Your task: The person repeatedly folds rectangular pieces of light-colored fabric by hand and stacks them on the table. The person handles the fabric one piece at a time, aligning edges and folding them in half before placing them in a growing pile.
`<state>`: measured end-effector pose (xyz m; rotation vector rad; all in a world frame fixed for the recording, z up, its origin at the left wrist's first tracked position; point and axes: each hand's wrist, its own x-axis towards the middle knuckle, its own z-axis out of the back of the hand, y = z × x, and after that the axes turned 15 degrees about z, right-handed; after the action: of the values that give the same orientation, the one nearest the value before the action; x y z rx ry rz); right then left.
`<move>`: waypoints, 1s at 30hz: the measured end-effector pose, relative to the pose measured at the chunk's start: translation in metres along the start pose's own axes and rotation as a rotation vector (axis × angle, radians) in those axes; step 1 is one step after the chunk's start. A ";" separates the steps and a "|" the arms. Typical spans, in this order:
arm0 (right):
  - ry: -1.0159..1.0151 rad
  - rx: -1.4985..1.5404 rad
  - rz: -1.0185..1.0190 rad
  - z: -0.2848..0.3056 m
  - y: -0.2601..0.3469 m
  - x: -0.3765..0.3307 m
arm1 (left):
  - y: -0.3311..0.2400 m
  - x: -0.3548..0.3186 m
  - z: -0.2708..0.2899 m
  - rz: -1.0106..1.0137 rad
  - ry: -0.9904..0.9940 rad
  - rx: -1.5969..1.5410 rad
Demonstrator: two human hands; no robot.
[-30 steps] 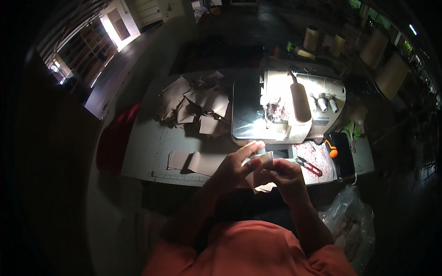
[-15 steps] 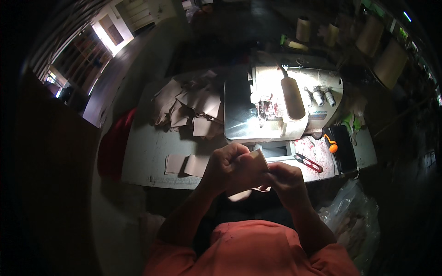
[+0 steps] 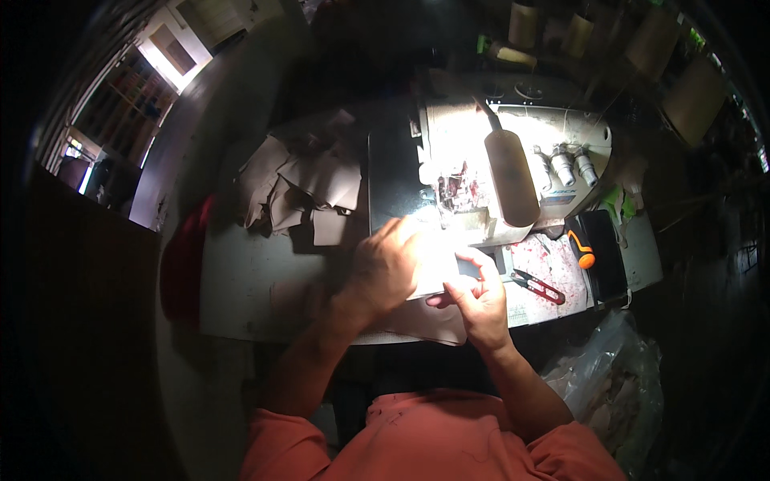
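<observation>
My left hand [image 3: 389, 263] presses fingers and thumb on a beige fabric piece [image 3: 431, 322] at the front of the overlock sewing machine [image 3: 553, 124]. The fabric's upper part is washed out by the lamp light, and its lower part hangs over the table's front edge. On the fabric's right side, my right hand [image 3: 481, 309] pinches its edge between thumb and fingers. Both hands sit just below the machine's lit needle area [image 3: 461, 192]; the needle itself cannot be made out.
Beige cut pieces [image 3: 321, 180] lie heaped on the white table [image 3: 233, 280] at left. Red-handled thread snips [image 3: 539, 287], an orange-handled tool [image 3: 584, 255] and a dark flat case [image 3: 605, 244] lie at right. A lamp [image 3: 513, 180] overhangs the machine; a clear plastic bag [image 3: 609, 369] stands below.
Both hands have moved forward from above the table's front edge to the machine, taking the fabric along. The fabric is now spread lower and flatter under the light. The view has shifted slightly.
</observation>
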<state>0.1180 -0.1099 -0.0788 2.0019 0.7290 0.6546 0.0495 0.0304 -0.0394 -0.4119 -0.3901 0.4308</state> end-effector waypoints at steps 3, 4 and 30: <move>0.006 -0.072 0.016 -0.001 -0.003 0.009 | 0.003 0.014 0.000 0.031 0.006 -0.083; 0.037 -0.077 0.034 0.001 -0.005 0.012 | 0.004 0.018 0.001 0.019 0.011 -0.094; 0.262 -1.055 0.116 0.047 0.006 -0.014 | 0.092 0.089 -0.026 -0.175 -0.328 0.195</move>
<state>0.1423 -0.1490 -0.0980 0.9936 0.2841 1.0948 0.1060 0.1414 -0.0792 -0.1137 -0.6902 0.3613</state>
